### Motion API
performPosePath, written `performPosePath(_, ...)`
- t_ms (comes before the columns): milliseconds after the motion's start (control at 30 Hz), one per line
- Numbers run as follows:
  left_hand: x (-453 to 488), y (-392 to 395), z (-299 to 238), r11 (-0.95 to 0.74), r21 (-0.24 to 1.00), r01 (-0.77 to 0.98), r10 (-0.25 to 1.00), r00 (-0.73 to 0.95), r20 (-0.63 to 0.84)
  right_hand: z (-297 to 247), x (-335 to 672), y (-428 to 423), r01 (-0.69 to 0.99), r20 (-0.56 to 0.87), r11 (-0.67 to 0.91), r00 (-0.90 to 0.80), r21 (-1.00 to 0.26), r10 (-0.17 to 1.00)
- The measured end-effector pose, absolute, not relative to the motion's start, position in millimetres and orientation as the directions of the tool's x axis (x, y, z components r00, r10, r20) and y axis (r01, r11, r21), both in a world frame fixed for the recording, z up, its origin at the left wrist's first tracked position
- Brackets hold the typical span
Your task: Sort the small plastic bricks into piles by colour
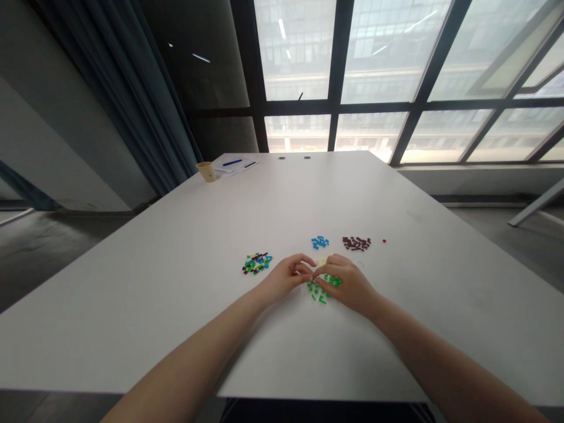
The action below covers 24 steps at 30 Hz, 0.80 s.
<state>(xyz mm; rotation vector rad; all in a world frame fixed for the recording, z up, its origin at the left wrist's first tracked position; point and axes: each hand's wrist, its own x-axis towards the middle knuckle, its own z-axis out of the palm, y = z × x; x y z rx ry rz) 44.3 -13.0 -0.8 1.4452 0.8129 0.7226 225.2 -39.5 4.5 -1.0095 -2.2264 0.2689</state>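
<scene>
My left hand [288, 274] and my right hand [346, 282] meet at their fingertips over a spread of small green building bricks [321, 299]. Both hands are closed in a pinch, and whatever lies between the fingertips is too small to name. Pale yellow bricks [321, 262] show just behind the fingers, partly covered by my right hand. A pile of blue bricks [319, 242] lies beyond them, with dark brown bricks [356, 243] to its right. To the left of my left hand is a mixed-colour pile of bricks [257, 264].
One red brick [384, 241] lies alone at the right, and faint whitish bits [360, 263] sit beside my right hand. On the white table's [176, 305] far left stand a beige cup [207, 172] and papers [240, 169] with a blue pen [232, 162]. Windows rise behind.
</scene>
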Motion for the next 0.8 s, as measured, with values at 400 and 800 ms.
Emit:
performPosePath(400, 39, -4, -6, -0.080, 0.962, 0.260, 0.899, 0.435, -0.043, 2, 228, -41, 0.599, 0.277, 0.701, -0.649, -0.388, 0.708)
performPosePath(800, 36, -3, -3, -0.109, 0.964, 0.243, 0.905, 0.426, -0.005, 3, 232, -41, 0.544, 0.228, 0.738, -0.721, -0.400, 0.655)
